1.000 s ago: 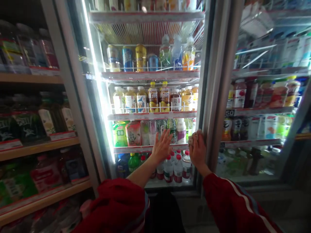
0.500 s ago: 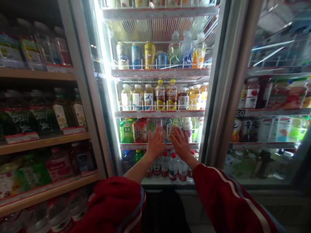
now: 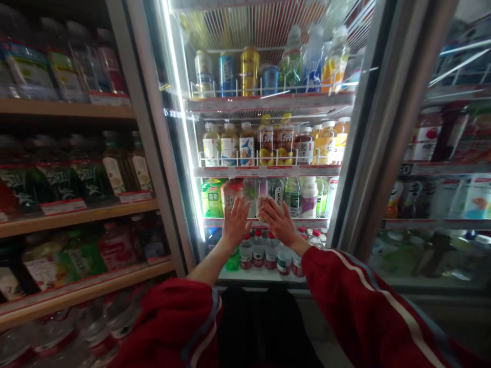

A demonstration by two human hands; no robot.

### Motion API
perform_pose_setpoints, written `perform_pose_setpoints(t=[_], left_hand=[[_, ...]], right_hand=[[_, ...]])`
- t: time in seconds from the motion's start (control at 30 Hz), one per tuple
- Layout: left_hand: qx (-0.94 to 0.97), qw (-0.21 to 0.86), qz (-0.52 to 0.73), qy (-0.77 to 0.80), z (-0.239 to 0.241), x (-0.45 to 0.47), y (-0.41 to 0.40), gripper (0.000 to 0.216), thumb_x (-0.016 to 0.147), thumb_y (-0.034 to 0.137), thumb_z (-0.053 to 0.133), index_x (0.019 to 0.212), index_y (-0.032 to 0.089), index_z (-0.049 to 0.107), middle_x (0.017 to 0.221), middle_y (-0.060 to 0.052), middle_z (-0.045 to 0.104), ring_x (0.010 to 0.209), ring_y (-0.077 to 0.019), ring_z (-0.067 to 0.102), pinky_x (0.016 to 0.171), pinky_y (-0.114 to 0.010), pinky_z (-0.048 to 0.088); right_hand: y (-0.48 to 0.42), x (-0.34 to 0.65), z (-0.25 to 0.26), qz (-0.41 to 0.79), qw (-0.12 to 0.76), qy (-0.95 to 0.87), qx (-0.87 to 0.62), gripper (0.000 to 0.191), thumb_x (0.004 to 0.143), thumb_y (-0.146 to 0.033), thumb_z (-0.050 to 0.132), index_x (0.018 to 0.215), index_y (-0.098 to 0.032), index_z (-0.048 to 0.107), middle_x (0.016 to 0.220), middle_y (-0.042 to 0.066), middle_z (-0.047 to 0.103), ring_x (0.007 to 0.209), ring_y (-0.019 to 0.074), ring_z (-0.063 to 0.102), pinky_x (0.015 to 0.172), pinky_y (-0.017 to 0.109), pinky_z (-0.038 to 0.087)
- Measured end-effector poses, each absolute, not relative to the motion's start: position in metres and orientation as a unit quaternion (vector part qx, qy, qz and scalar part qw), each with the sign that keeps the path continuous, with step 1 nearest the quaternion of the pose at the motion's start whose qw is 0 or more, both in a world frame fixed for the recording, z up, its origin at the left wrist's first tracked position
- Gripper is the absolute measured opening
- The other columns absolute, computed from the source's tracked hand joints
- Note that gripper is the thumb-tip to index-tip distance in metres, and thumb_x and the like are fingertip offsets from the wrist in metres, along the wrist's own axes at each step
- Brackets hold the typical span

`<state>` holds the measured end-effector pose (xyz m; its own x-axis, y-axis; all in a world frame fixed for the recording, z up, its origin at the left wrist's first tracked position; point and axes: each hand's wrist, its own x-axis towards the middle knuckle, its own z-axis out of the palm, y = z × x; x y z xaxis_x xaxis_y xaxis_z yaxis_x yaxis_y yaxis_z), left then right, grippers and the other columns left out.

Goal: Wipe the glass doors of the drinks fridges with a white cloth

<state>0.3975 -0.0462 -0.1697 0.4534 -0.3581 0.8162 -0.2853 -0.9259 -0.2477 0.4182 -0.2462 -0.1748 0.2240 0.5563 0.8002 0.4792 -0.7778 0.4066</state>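
A dim shop aisle faces a lit drinks cooler (image 3: 261, 277) with white wire shelves (image 3: 268, 171) edged by red price strips. The top full shelf carries four cans (image 3: 249, 64), one pale, two blue and one gold, beside three tall plastic bottles (image 3: 312, 64). The shelf below holds about eight labelled bottles of yellow and amber drink (image 3: 265, 140). The third shelf has a green bottle (image 3: 212, 198), a pink-labelled bottle (image 3: 231, 190), then clear bottles (image 3: 256, 191) and further pale and green ones to the right. Both hands are raised at this third shelf. The left hand (image 3: 235, 224) is open and flat with its fingers up and close together, in front of the pink-labelled bottle. The right hand (image 3: 282, 223) is open with its fingers spread, and neither grips anything. The clear bottles stand between and just behind the fingertips; whether the palms touch glass or a bottle cannot be told. Under the hands, small red-capped bottles (image 3: 264, 250) crowd the bottom shelf, partly hidden by the wrists. Both arms wear red sleeves (image 3: 364, 291), the right one with a white stripe. A brushed metal door post (image 3: 368, 153) stands to the right, with a reflective glass door (image 3: 441, 204) beyond it. To the left, three wooden shelves (image 3: 76, 217) hold dark bottles.
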Motion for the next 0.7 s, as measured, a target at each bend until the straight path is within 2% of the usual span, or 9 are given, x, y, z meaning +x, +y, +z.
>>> perform_pose_setpoints(t=[0.2,0.4,0.53,0.7], left_hand=[[-0.858,0.044,-0.491,0.144,-0.169,0.395,-0.008,0.06,0.086,0.038,0.05,0.139,0.013,0.035,0.147,-0.018,0.031,0.14,-0.0279,0.02,0.112,-0.055,0.013],[-0.858,0.053,-0.505,0.079,-0.173,0.387,0.037,0.057,0.087,0.034,0.049,0.139,0.013,0.035,0.147,-0.018,0.031,0.139,-0.0293,0.022,0.111,-0.057,0.014],[-0.853,0.058,-0.516,0.052,-0.183,0.385,0.06,0.056,0.089,0.034,0.047,0.139,0.012,0.034,0.147,-0.019,0.032,0.138,-0.0298,0.024,0.11,-0.058,0.017],[-0.857,0.045,-0.513,0.013,-0.193,0.383,0.082,0.057,0.089,0.033,0.046,0.139,0.01,0.033,0.146,-0.021,0.033,0.138,-0.0317,0.024,0.108,-0.061,0.02]], right_hand=[[-0.205,0.428,-0.137,0.568,-0.015,0.322,0.757,0.046,0.088,-0.019,0.048,0.134,-0.02,0.043,0.145,0.01,0.04,0.141,0.0219,0.018,0.114,0.053,0.002],[-0.162,0.428,-0.151,0.572,0.035,0.404,0.713,0.038,0.09,-0.018,0.046,0.127,-0.02,0.05,0.142,0.005,0.045,0.141,0.0214,0.019,0.114,0.05,-0.007],[-0.132,0.431,-0.148,0.558,0.056,0.451,0.695,0.038,0.091,-0.019,0.045,0.128,-0.022,0.049,0.144,0.004,0.041,0.14,0.0207,0.023,0.115,0.05,0.0],[-0.099,0.434,-0.113,0.568,0.009,0.419,0.708,0.041,0.091,-0.018,0.044,0.133,-0.021,0.044,0.146,0.007,0.039,0.141,0.0217,0.019,0.115,0.053,0.002]])
